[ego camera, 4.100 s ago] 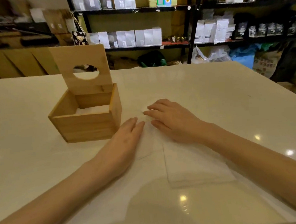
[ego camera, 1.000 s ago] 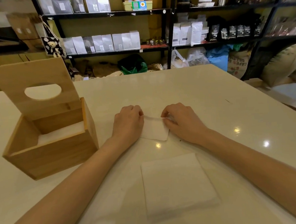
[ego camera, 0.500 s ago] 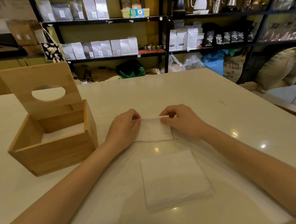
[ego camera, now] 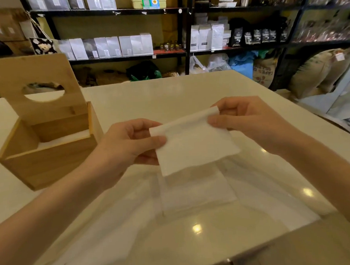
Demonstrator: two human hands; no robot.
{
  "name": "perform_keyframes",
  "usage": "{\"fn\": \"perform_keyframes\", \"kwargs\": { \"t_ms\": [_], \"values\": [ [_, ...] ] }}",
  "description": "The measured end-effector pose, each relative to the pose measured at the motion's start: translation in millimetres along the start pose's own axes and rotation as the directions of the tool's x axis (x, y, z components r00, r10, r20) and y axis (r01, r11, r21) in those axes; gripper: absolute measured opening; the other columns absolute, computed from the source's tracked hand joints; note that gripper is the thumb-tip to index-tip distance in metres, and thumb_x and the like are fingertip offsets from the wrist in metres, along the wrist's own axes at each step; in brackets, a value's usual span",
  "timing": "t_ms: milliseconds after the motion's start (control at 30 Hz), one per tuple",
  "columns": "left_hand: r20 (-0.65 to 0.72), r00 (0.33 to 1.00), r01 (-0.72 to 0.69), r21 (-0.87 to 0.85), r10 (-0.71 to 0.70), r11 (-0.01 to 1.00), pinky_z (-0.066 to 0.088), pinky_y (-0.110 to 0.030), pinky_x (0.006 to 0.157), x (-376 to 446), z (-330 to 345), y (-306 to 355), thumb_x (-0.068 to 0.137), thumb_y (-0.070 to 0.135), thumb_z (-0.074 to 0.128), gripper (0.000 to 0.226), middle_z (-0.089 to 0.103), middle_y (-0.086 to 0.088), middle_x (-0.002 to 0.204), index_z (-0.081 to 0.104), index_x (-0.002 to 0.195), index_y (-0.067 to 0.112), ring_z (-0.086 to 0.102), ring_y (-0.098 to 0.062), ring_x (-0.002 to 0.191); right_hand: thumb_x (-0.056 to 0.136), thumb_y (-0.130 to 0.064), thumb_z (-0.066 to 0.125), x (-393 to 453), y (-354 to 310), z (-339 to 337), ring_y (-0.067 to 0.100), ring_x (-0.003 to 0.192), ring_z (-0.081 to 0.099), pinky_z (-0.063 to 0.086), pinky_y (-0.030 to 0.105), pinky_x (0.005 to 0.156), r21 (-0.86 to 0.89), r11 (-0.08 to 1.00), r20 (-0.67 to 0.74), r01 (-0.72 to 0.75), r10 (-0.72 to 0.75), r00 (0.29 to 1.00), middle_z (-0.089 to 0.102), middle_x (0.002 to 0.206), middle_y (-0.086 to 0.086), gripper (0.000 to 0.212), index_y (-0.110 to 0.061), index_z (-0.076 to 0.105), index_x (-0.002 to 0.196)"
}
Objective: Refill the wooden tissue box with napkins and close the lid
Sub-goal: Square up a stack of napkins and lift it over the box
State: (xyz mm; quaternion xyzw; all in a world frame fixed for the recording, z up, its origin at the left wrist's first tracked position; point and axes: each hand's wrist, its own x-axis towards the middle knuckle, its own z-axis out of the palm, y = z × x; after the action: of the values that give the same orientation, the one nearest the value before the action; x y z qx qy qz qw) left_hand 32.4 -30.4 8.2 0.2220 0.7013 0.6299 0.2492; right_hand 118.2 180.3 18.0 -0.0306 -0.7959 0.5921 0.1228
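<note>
A folded white napkin (ego camera: 193, 143) hangs in the air above the table, pinched at its top corners. My left hand (ego camera: 127, 145) grips its left corner and my right hand (ego camera: 249, 119) grips its right corner. Below it a stack of white napkins (ego camera: 196, 190) lies flat on the table. The wooden tissue box (ego camera: 48, 158) stands at the left with its lid (ego camera: 34, 87), which has an oval hole, raised upright at the back. White napkins (ego camera: 66, 138) show inside the box.
The cream table (ego camera: 167, 96) has a front edge near the bottom right and a right edge by the sacks (ego camera: 318, 70). Black shelves (ego camera: 121, 11) with bags and kettles fill the back wall.
Both hands have lifted the folded napkin off the table and now hold it up in the air. Earlier they were folding it flat on the table surface.
</note>
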Motion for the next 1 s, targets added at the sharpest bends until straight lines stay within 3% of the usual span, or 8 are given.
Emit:
{"fn": "perform_keyframes", "kwargs": {
  "t_ms": [133, 233, 333, 500, 667, 800, 933, 1000],
  "values": [
    [0.062, 0.992, 0.111, 0.034, -0.113, 0.993, 0.055, -0.023, 0.047, -8, 3, -13, 0.076, 0.000, 0.064, 0.020, 0.074, -0.012, 0.074, 0.066, 0.094, 0.006, 0.069, -0.018, 0.057, 0.080, -0.011, 0.065, -15, 17, 4, 0.018, 0.066, 0.061, 0.046, 0.024, 0.062, -0.088, 0.990, 0.043, -0.112, 0.116, 0.992, 0.070, 0.074, 0.011, 0.005, -0.007, 0.067, 0.083],
    [0.037, 0.987, 0.151, 0.084, -0.154, 0.985, 0.053, -0.023, 0.042, -8, 5, -21, 0.077, -0.004, 0.063, 0.019, 0.067, -0.022, 0.078, 0.064, 0.095, 0.002, 0.066, -0.017, 0.049, 0.081, -0.012, 0.065, -23, 29, 6, 0.011, 0.058, 0.059, 0.044, 0.018, 0.057, -0.128, 0.977, 0.074, -0.168, 0.179, 0.981, 0.068, 0.070, 0.011, 0.010, -0.004, 0.067, 0.085],
    [0.016, 0.988, 0.149, 0.163, -0.154, 0.975, 0.049, -0.021, 0.036, -8, 6, -27, 0.077, -0.004, 0.064, 0.016, 0.060, -0.017, 0.072, 0.064, 0.090, 0.005, 0.060, -0.015, 0.039, 0.082, -0.009, 0.064, -28, 37, 9, 0.015, 0.062, 0.060, 0.049, 0.021, 0.062, -0.105, 0.972, 0.083, -0.211, 0.220, 0.972, 0.063, 0.068, 0.014, 0.011, 0.001, 0.066, 0.086],
    [0.021, 0.993, 0.106, 0.280, -0.117, 0.954, 0.044, -0.021, 0.031, -7, 7, -34, 0.077, -0.003, 0.065, 0.018, 0.054, -0.012, 0.070, 0.061, 0.091, 0.007, 0.058, -0.015, 0.033, 0.081, -0.014, 0.066, -26, 41, 11, 0.019, 0.065, 0.056, 0.046, 0.025, 0.067, -0.242, 0.959, 0.071, -0.147, 0.168, 0.983, 0.061, 0.070, 0.023, 0.011, -0.004, 0.068, 0.085],
    [0.003, 1.000, 0.013, 0.475, -0.016, 0.880, 0.041, -0.019, 0.034, -10, 11, -38, 0.075, 0.002, 0.068, 0.019, 0.063, 0.004, 0.065, 0.062, 0.087, 0.015, 0.052, -0.010, 0.029, 0.077, -0.014, 0.069, -26, 46, 12, 0.003, 0.050, 0.053, 0.040, 0.010, 0.054, -0.372, 0.924, 0.065, -0.089, 0.121, 0.990, 0.058, 0.051, -0.004, 0.006, -0.015, 0.068, 0.083],
    [0.000, 0.992, -0.090, 0.680, 0.122, 0.728, 0.040, -0.018, 0.053, -8, 6, -40, 0.072, 0.024, 0.072, 0.026, 0.058, 0.007, 0.095, 0.058, 0.094, 0.030, 0.055, -0.009, 0.054, 0.075, -0.023, 0.070, -27, 47, 11, 0.001, 0.057, 0.047, 0.036, 0.017, 0.059, -0.543, 0.839, 0.052, -0.031, 0.071, 0.996, 0.052, 0.060, -0.009, 0.018, -0.023, 0.064, 0.092],
    [0.113, 0.959, -0.231, 0.841, 0.259, 0.490, 0.038, -0.020, 0.081, -7, 1, -45, 0.084, 0.045, 0.048, 0.039, 0.042, 0.007, 0.127, 0.052, 0.120, 0.031, 0.048, -0.012, 0.099, 0.085, -0.045, 0.046, -27, 48, 5, 0.006, 0.105, 0.038, 0.032, 0.022, 0.088, -0.753, 0.644, 0.128, 0.133, -0.056, 0.990, 0.051, 0.107, -0.012, 0.040, -0.029, 0.054, 0.121],
    [0.203, 0.944, -0.288, 0.892, 0.261, 0.348, 0.027, -0.031, 0.103, -8, 0, -51, 0.081, 0.060, 0.028, 0.060, 0.031, 0.004, 0.145, 0.044, 0.131, 0.030, 0.026, -0.015, 0.129, 0.087, -0.047, 0.034, -30, 51, 5, 0.011, 0.127, 0.024, 0.024, 0.024, 0.103, -0.795, 0.566, 0.227, 0.218, -0.054, 0.972, 0.042, 0.134, -0.008, 0.050, -0.029, 0.044, 0.132]
  ]
}}
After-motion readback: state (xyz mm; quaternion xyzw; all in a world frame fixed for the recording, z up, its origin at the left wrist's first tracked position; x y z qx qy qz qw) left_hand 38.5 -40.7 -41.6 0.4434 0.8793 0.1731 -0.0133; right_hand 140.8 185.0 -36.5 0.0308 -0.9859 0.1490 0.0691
